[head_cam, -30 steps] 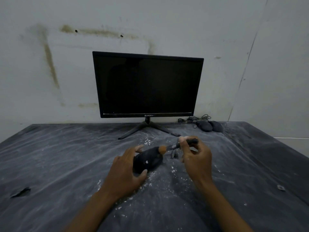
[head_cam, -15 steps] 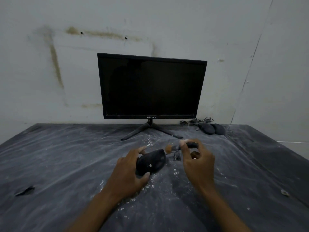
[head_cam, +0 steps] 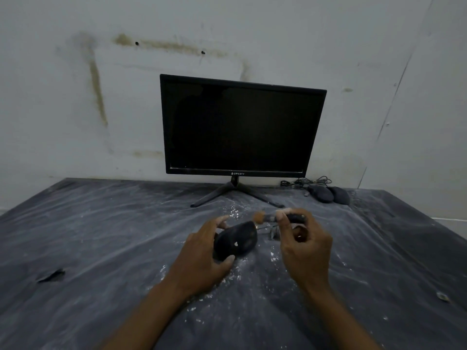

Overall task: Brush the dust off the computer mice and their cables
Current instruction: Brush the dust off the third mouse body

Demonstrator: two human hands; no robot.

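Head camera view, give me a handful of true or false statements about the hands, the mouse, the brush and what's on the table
1. The left hand grips a black mouse. True.
2. The right hand is empty. False: it pinches a small brush, bristles pointing toward the mouse.
3. The monitor screen is lit. False: it is dark.
4. Two more mice lie at the back right of the table, beside a bundle of cables. True.
5. The table surface is spotless. False: white dust streaks and specks cover it, thickest around the hands.
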